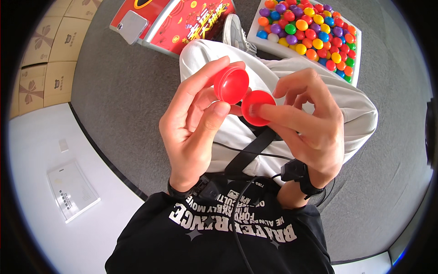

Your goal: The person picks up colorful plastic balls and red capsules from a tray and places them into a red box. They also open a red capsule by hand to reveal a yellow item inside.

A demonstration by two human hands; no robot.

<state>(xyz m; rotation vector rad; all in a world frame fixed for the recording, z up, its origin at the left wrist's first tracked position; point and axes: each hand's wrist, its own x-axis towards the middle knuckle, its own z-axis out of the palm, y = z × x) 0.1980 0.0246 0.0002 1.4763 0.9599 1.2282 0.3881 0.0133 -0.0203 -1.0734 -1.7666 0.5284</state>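
Two halves of a red plastic ball are held up over my lap, parted at the rim, their hollow insides facing me. My left hand [194,118] grips the left red half-shell [232,85] between thumb and fingers; its inside looks bare. The right red half-shell [258,108] is in my right hand [310,118], with the index fingertip inside the cup. Something small and pale may sit under that fingertip, but I cannot make it out. The two shells are side by side, close to touching.
A white tray [358,59] full of colourful plastic balls stands at the far right. A red printed box [182,27] with a grey phone-shaped thing [132,26] on it is at the far left. Cartons [59,75] line the left wall. A black cable [235,219] crosses my lap.
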